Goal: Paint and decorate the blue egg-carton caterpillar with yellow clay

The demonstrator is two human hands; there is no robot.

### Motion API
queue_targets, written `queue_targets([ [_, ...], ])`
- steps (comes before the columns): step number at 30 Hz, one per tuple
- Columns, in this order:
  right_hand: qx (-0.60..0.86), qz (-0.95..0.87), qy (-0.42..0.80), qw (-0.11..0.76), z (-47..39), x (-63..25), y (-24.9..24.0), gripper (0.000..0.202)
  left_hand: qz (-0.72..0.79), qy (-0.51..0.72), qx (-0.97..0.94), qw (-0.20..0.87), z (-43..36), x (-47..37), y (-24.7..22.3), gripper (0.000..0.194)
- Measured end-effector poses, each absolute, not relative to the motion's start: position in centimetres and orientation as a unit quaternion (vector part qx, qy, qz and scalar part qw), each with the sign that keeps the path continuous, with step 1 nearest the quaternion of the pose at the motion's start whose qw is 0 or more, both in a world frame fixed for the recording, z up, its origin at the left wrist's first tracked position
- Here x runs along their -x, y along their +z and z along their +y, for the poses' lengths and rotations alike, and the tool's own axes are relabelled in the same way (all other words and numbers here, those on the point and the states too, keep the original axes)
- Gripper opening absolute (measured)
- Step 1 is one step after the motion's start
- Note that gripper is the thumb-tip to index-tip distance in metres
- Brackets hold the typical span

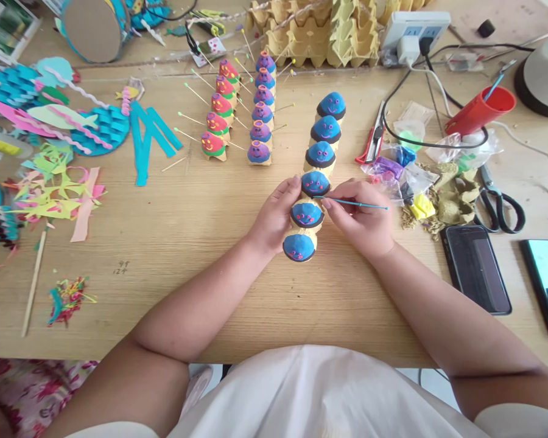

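Fine face detailing appears to be in hand on the blue-domed strip (pixel 316 180): the tip of a thin blue stick (pixel 365 204) is set at the dark lower rim of the fourth dome from the far end. A light, steady touch seems called for next, with the strip braced against turning. The strip is flanked by both hands: its left side is gripped by the left hand (pixel 274 214); at its right edge, the stick is pinched by the right hand (pixel 364 220). (Contact with the worktop (pixel 237 292) cannot be judged.)
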State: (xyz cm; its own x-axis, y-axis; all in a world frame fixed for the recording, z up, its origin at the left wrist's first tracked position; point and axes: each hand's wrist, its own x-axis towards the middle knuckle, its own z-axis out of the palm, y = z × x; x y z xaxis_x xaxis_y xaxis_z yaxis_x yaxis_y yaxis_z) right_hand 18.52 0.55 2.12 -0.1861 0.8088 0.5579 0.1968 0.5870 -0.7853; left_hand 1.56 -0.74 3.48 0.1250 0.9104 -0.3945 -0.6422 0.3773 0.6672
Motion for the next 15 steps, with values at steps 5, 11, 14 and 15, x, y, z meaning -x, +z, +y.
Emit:
queue_targets([
  [5, 0.377, -0.689, 0.32, 0.53, 0.27, -18.24, 2.18, 0.033, 0.398, 0.543, -0.189, 0.715, -0.68, -1.71, 3.27, 0.03],
  [11, 0.377, -0.68, 0.321, 0.541, 0.14, -17.92, 2.12, 0.028, 0.393, 0.533, -0.203, 0.721, -0.81, -1.62, 3.19, 0.03],
  [14, 0.385, -0.687, 0.321, 0.526, 0.22, -17.94, 2.16, 0.03, 0.395, 0.533, -0.195, 0.722, -0.79, -1.72, 3.2, 0.03],
  [15, 0.388, -0.688, 0.319, 0.523, 0.24, -17.96, 2.17, 0.031, 0.395, 0.533, -0.192, 0.723, -0.78, -1.75, 3.2, 0.031],
])
